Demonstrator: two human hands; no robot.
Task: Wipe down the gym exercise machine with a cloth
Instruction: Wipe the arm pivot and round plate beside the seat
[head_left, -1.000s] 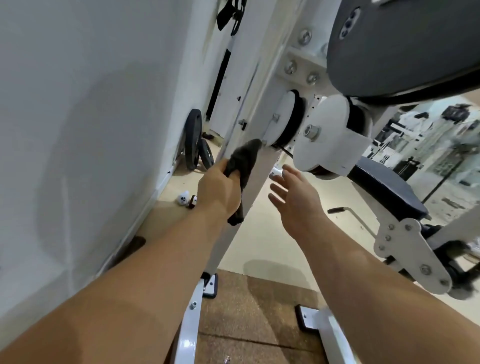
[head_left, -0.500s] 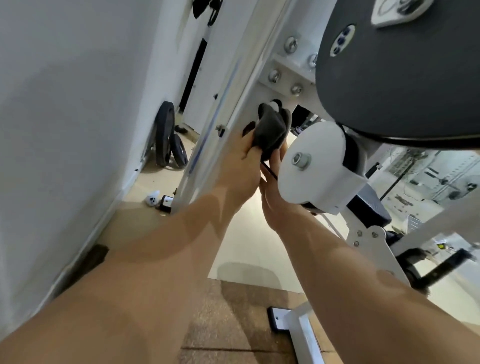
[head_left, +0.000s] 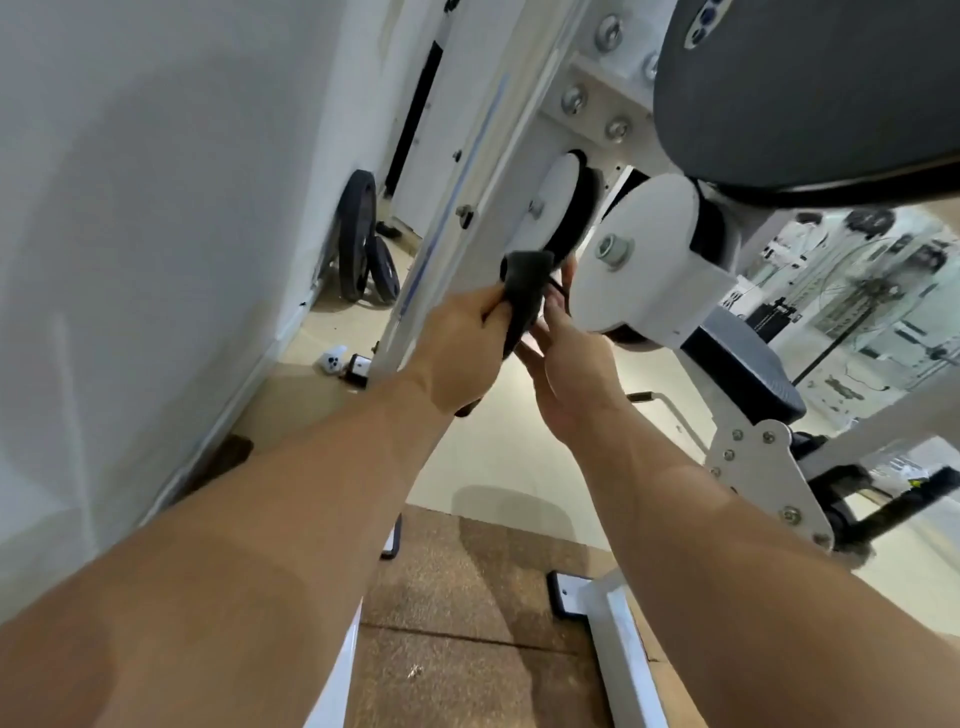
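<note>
1. We log two black weight plates (head_left: 363, 244) leaning against the white wall (head_left: 156, 208).
2. We log a small white object (head_left: 334, 359) on the beige floor (head_left: 493, 447) near the wall's base.
3. We log brown rubber matting (head_left: 467, 623) in the foreground.

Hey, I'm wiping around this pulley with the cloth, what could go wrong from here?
1. The right hand has fingers beside the black-rimmed pulley; if it turned, they might get pinched.
2. The dark cloth, gripped by the left hand, hangs loose and could snag there.
3. The grey pad sits close overhead, so rising carelessly may bump your head.
</note>
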